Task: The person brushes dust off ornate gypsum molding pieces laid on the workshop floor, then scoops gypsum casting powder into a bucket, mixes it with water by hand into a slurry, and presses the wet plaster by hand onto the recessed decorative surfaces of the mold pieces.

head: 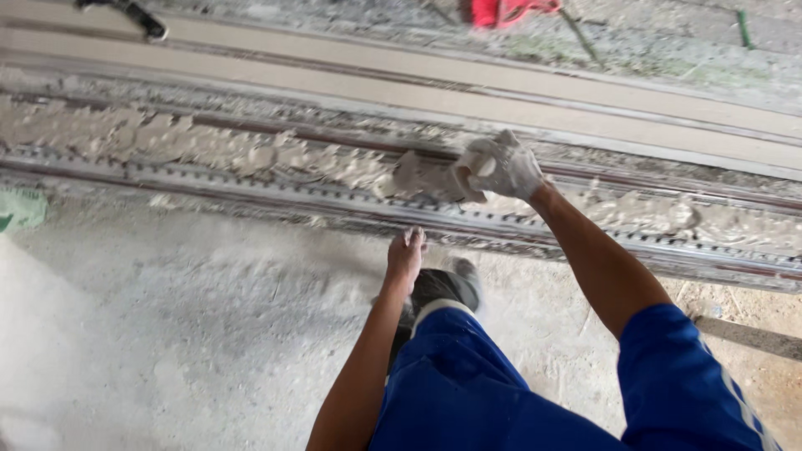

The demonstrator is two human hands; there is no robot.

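Plaster-coated right hand (505, 167) clenched on a lump of wet white plaster (426, 177) above the long ornate cornice mould (251, 159); bare left hand (405, 255) hanging, fingers loosely together.

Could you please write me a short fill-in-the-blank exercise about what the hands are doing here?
1. The right hand is coated in ____ plaster.
2. It presses a plaster lump onto the long ____.
3. The left hand hangs ____, holding nothing.
4. The shorts are ____.

Missing words: white; mould; empty; blue
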